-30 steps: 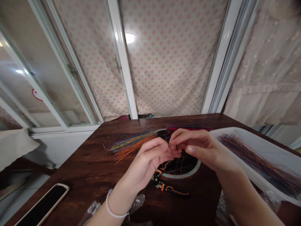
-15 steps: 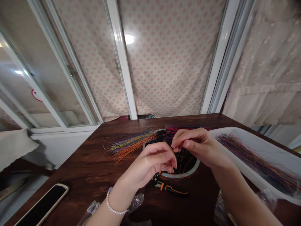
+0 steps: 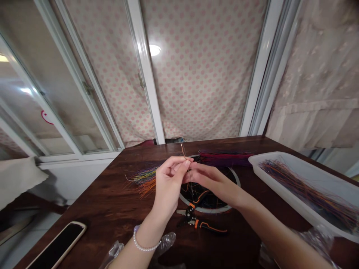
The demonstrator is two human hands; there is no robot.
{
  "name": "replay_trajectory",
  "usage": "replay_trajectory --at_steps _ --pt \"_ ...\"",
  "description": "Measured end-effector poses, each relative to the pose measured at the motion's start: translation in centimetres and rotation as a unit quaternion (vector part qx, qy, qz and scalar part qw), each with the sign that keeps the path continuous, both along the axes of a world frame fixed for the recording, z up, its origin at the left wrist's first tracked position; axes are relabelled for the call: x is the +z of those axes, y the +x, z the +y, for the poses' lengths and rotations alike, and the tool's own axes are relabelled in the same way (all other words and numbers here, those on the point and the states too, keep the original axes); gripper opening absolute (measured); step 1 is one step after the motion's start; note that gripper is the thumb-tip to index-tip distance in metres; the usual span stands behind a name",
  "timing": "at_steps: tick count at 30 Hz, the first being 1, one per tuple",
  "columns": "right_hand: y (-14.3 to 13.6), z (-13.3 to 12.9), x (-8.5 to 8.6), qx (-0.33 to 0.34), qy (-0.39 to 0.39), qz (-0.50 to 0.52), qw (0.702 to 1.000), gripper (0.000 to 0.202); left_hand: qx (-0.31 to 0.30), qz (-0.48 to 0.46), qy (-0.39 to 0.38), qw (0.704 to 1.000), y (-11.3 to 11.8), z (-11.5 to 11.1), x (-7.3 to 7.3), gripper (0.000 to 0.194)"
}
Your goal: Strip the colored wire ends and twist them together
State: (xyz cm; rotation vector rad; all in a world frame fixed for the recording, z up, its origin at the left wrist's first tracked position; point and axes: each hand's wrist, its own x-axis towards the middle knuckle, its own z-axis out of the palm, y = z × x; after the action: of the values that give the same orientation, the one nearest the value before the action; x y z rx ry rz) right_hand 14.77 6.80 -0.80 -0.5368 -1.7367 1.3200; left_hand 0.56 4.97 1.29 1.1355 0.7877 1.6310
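Note:
My left hand (image 3: 169, 183), with a pearl bracelet (image 3: 144, 247) on its wrist, pinches a thin wire (image 3: 183, 150) between thumb and forefinger. The wire's twisted upper end sticks up above the fingertips, and its lower part hangs down behind them. From the right, my right hand (image 3: 214, 181) meets it, its fingers closed around the wire just below the left pinch; its thumb is mostly hidden. Under both hands stands a round dark container with a pale rim (image 3: 238, 178), loose wires inside. Wire strippers (image 3: 192, 215) with orange and black handles lie in front of it.
Left of the container lies a bundle of orange, yellow and blue wires (image 3: 146, 181); behind it, red and purple ones (image 3: 224, 158). A white tray (image 3: 283, 194) with more wires stands right. A phone (image 3: 57, 244) and clear plastic wrapping (image 3: 166, 243) lie on the brown table (image 3: 106, 201).
My left hand has turned upright and moved up and slightly left. The right hand has lowered towards it. The wire between them now shows, and the wire strippers are less covered.

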Motion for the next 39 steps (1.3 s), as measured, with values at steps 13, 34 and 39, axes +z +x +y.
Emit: replay_trajectory --at_steps 13,34,39 --pt "-4.2 0.8 -0.3 -0.016 -0.115 -0.014 0.993 0.046 0.041 -0.089 0.042 0.994 -2.9 2.2 0.7 0.025" --pt "-2.6 -3.1 -2.5 -0.023 -0.130 0.035 0.991 0.051 0.003 -0.129 0.050 0.990 -3.8 2.3 1.3 0.021" --pt "-2.4 -3.7 -2.6 -0.012 -0.170 0.051 0.984 0.050 -0.003 -0.127 0.055 0.990 -3.8 2.2 1.3 0.018"
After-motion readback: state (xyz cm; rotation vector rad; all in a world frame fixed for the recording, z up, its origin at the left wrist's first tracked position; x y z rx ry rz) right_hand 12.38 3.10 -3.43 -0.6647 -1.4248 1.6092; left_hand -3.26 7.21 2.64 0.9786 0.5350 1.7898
